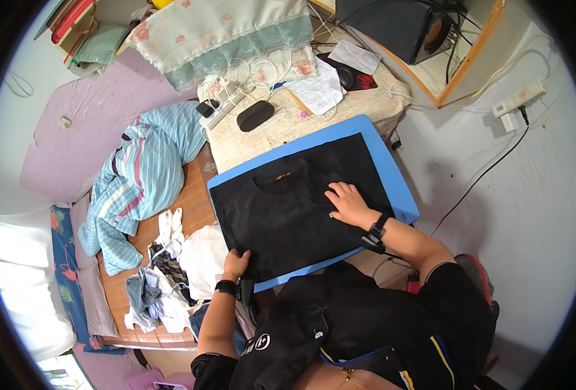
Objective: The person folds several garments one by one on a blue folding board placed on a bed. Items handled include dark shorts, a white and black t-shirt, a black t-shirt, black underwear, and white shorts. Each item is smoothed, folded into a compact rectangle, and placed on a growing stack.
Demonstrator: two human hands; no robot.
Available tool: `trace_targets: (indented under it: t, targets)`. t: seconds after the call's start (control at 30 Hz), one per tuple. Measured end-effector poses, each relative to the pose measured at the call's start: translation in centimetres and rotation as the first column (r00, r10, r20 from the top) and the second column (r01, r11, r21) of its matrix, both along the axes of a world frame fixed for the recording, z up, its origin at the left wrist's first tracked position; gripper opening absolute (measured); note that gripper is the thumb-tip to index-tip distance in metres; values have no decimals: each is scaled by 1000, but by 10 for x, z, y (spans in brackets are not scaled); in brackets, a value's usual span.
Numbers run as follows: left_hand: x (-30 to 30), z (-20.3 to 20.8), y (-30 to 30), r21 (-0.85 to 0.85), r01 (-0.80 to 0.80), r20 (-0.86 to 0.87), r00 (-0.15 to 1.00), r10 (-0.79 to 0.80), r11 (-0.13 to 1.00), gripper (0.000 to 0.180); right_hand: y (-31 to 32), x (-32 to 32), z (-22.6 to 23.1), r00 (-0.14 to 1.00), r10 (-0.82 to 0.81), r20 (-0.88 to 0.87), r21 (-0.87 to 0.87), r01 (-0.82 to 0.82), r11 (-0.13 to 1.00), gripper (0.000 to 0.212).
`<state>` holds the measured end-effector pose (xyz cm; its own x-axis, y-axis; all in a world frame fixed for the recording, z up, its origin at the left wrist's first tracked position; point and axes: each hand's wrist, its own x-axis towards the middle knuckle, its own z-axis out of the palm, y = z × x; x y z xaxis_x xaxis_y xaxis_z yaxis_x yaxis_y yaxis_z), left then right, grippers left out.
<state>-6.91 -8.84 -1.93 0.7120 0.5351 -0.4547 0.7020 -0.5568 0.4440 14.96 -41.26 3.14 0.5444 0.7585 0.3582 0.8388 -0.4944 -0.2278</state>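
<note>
A striped blanket [151, 166] lies bunched on the bed [195, 181], a heap of clothes [169, 289] nearer; the left hand [236, 264] is curled closed, gripping the near left corner of the black shirt [281, 224], which lies spread on a blue board [390, 179]; the right hand [349, 203] rests open, palm down, on the shirt's right side
</note>
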Motion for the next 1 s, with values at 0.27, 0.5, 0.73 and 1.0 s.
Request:
trace_targets:
  t: [0.27, 0.5, 0.73, 1.0]
  targets:
    - [-9, -7, -1, -31, -36, 115, 993, 40, 999, 39, -48, 90, -31, 634, -326, -701, 197, 612, 766, 23]
    - [-14, -13, 11, -330, -191, 163, 953, 255, 925, 33, -87, 91, -25, -49, -16, -999, -46, 695, 717, 44]
    - [41, 9, 41, -585, -314, 188, 844, 502, 748, 28, -77, 96, -41, -32, -74, -997, -78, 636, 768, 41]
    - [89, -17, 73, -302, -360, 279, 852, 442, 883, 34, -30, 118, -43, 272, -407, -872, -129, 675, 727, 72]
